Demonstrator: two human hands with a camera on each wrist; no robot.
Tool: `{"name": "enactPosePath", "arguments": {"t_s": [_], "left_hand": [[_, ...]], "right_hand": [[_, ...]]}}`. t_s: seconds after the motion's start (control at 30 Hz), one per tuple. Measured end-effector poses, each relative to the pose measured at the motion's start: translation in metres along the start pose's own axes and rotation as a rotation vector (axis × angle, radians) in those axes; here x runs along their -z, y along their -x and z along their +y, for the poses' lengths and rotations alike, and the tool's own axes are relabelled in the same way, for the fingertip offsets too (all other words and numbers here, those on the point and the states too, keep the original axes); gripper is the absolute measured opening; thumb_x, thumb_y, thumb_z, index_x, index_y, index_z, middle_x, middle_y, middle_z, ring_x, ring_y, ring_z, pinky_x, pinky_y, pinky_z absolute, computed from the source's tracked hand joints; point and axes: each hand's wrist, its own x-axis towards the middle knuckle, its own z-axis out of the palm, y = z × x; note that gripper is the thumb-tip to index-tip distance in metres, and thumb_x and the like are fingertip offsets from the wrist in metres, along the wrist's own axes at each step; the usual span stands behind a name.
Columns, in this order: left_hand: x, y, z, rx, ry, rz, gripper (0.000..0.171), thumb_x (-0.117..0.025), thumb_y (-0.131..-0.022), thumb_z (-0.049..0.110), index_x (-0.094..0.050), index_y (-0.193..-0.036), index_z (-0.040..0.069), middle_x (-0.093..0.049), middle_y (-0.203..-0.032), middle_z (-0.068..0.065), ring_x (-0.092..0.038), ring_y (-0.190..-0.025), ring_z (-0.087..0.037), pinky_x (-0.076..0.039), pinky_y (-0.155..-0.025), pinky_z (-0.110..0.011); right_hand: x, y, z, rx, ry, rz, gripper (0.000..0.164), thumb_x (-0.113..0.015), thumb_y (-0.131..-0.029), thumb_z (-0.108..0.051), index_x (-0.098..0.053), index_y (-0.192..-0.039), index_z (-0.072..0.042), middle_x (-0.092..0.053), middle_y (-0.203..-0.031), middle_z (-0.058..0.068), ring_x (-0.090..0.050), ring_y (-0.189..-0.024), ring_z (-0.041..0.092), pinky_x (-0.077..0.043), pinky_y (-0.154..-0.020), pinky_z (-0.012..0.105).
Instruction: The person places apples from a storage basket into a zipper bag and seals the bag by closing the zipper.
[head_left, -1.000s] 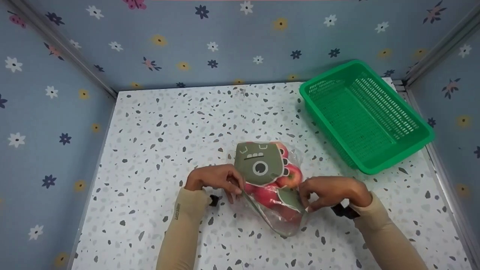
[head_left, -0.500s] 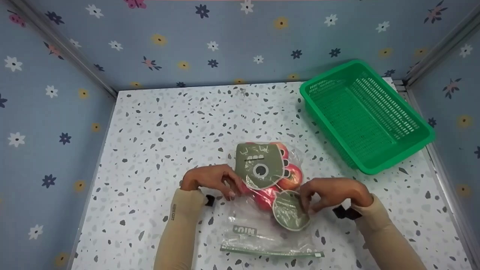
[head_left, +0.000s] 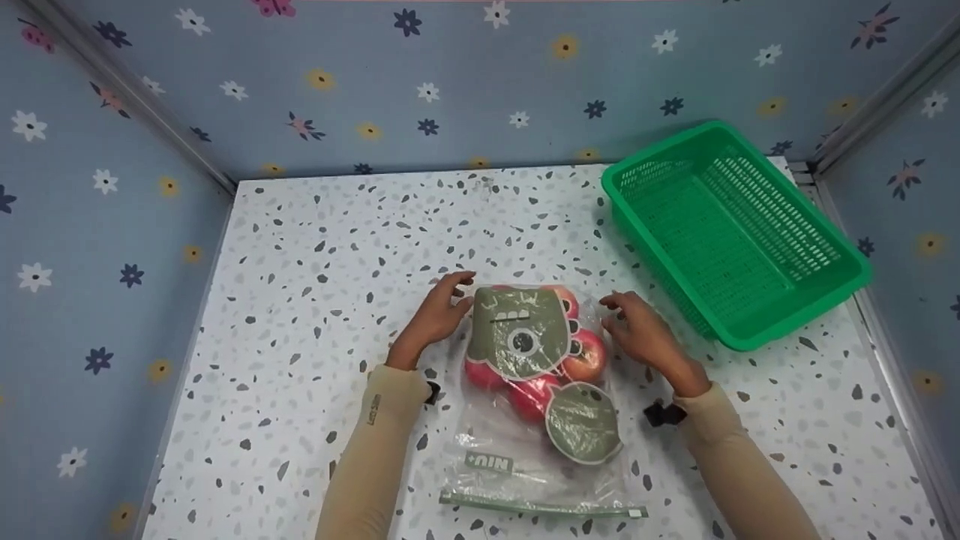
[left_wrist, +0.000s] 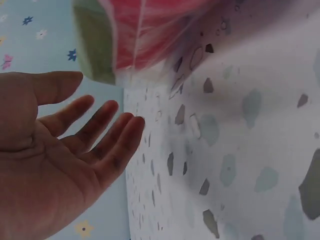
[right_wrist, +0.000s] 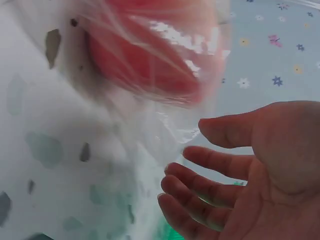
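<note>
A clear zip bag [head_left: 521,334] with green cartoon prints lies flat on the speckled table, its green zip strip toward the near edge. Through the plastic show several red apples [head_left: 586,358], partly covered by the prints. My left hand [head_left: 437,313] is at the bag's upper left side, fingers loosely bent and holding nothing. On the opposite side my right hand [head_left: 643,334] is just as free, its fingertips close to the plastic. Both wrist views show relaxed fingers beside the bag: the left hand [left_wrist: 75,145] and the right hand [right_wrist: 235,175].
A green perforated basket [head_left: 664,266] stands at the back right of the white speckled table [head_left: 360,240]. Flower-patterned blue panels [head_left: 465,82] rise behind the table and along both sides.
The bag's mouth end, earlier folded over between the hands, now lies flat toward the near edge. Both hands have let go of the bag and moved up along its sides.
</note>
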Motion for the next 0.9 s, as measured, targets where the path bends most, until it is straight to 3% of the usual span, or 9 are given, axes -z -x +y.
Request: {"name": "enactPosePath", "arguments": {"t_s": [0.17, 0.37, 0.67, 0.9], "left_hand": [[-0.006, -0.007, -0.003, 0.006, -0.013, -0.038, 0.04, -0.05, -0.107, 0.0, -0.053, -0.146, -0.008, -0.06, -0.14, -0.029, -0.058, -0.127, -0.045, -0.047, -0.109, -0.055], [-0.007, -0.01, -0.005, 0.022, -0.032, -0.032, 0.024, -0.053, -0.108, 0.004, -0.064, -0.127, -0.006, -0.066, -0.125, -0.026, -0.063, -0.113, -0.04, -0.051, -0.098, -0.051], [0.003, -0.004, -0.01, 0.025, -0.051, 0.058, 0.008, -0.059, -0.106, 0.004, -0.066, -0.106, 0.0, -0.068, -0.105, -0.018, -0.065, -0.09, -0.026, -0.051, -0.078, -0.035], [0.01, -0.004, -0.012, 0.013, -0.013, 0.155, 0.01, -0.059, -0.107, 0.006, -0.067, -0.109, 0.001, -0.069, -0.111, -0.018, -0.065, -0.095, -0.029, -0.052, -0.082, -0.038]], "right_hand": [[-0.006, -0.007, 0.005, -0.069, -0.032, 0.018, 0.032, -0.061, -0.102, -0.003, -0.06, -0.131, 0.009, -0.061, -0.122, 0.03, -0.06, -0.112, 0.045, -0.05, -0.098, 0.059], [-0.012, -0.015, 0.009, -0.109, -0.053, 0.054, 0.005, -0.062, -0.102, -0.001, -0.062, -0.105, 0.003, -0.064, -0.103, 0.022, -0.061, -0.096, 0.036, -0.051, -0.086, 0.047], [-0.007, -0.028, 0.002, -0.03, -0.078, 0.091, 0.007, -0.065, -0.101, 0.0, -0.062, -0.094, -0.001, -0.064, -0.093, 0.016, -0.06, -0.091, 0.032, -0.047, -0.081, 0.041], [-0.002, -0.04, -0.014, 0.024, -0.093, 0.139, 0.006, -0.064, -0.1, 0.005, -0.062, -0.096, 0.001, -0.064, -0.096, 0.018, -0.06, -0.094, 0.033, -0.049, -0.085, 0.044]]}}
